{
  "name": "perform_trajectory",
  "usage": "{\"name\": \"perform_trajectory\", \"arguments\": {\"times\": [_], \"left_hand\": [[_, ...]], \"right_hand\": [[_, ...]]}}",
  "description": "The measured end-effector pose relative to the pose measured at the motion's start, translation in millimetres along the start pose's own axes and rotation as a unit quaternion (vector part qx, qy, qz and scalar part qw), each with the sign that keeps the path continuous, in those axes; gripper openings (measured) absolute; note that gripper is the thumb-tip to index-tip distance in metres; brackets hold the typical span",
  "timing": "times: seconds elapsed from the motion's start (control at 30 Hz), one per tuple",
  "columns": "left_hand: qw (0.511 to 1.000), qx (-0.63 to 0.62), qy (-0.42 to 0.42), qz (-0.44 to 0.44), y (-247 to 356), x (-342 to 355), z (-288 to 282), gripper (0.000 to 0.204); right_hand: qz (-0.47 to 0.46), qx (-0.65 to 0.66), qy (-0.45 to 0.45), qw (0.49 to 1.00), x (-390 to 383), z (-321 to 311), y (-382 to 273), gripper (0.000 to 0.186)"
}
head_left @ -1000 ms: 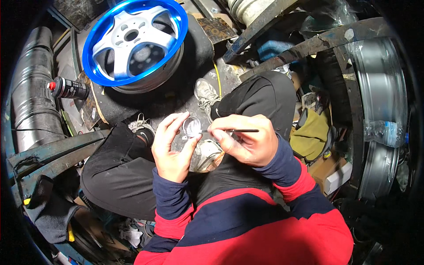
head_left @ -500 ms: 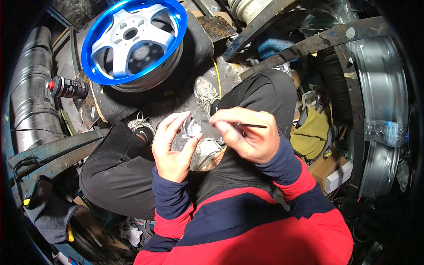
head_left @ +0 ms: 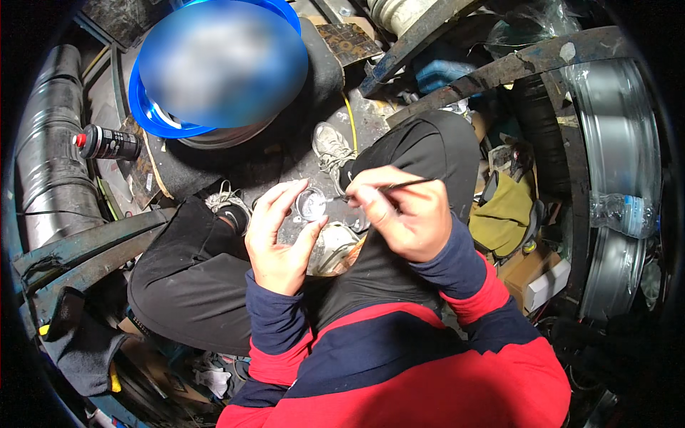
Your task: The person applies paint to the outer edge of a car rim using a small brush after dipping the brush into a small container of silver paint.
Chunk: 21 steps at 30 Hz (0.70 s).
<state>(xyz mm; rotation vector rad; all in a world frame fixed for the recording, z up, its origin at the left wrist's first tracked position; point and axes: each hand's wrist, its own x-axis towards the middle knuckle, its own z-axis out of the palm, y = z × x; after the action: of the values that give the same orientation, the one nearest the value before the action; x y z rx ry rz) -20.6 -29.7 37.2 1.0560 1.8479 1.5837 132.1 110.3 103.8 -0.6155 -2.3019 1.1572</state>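
Between the thumb and fingers of my left hand [head_left: 275, 246] is a small clear round cup [head_left: 311, 205], its mouth facing up. My right hand [head_left: 410, 221] pinches a thin dark-handled paintbrush [head_left: 412, 183], whose back end sticks out above the knuckles. The brush's tip points left and is close to the cup's right side; whether it touches the cup, I cannot tell. Beyond my hands, at the upper left, lies a car wheel rim [head_left: 151, 121] with a shiny blue lip; its middle is blurred.
A black bottle with a red cap [head_left: 107, 142] lies left of the wheel. Metal frame bars [head_left: 514, 68] stand on both sides. At the right are wrapped silver rims [head_left: 617, 121], a clear plastic bottle [head_left: 628, 214], an olive cloth [head_left: 505, 214] and a cardboard box [head_left: 529, 272].
My right hand has tilted the brush, lifting its back end and bringing its tip down near the cup. The left hand and cup have stayed almost still.
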Motion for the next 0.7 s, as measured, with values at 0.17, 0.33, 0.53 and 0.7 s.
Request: {"name": "perform_trajectory", "arguments": {"times": [0.17, 0.33, 0.53, 0.7], "left_hand": [[1.0, -0.012, -0.025, -0.014, -2.3, -2.0, -0.2, 0.058], [1.0, -0.009, -0.027, -0.004, -1.4, -1.8, -0.4, 0.058], [0.999, -0.015, -0.035, -0.009, -2.2, -2.3, 3.5, 0.058], [0.999, -0.008, -0.036, -0.016, -0.9, -1.6, 3.4, 0.058]], "right_hand": [[0.079, 0.098, 0.062, 0.99, -0.4, 1.0, 4.0, 0.02], [0.099, 0.163, 0.086, 0.978, -1.8, 3.7, 5.1, 0.017], [0.1, 0.143, 0.075, 0.982, -5.9, 1.2, 6.0, 0.012], [0.057, 0.089, 0.08, 0.991, -8.7, -1.7, 2.1, 0.011]]}}
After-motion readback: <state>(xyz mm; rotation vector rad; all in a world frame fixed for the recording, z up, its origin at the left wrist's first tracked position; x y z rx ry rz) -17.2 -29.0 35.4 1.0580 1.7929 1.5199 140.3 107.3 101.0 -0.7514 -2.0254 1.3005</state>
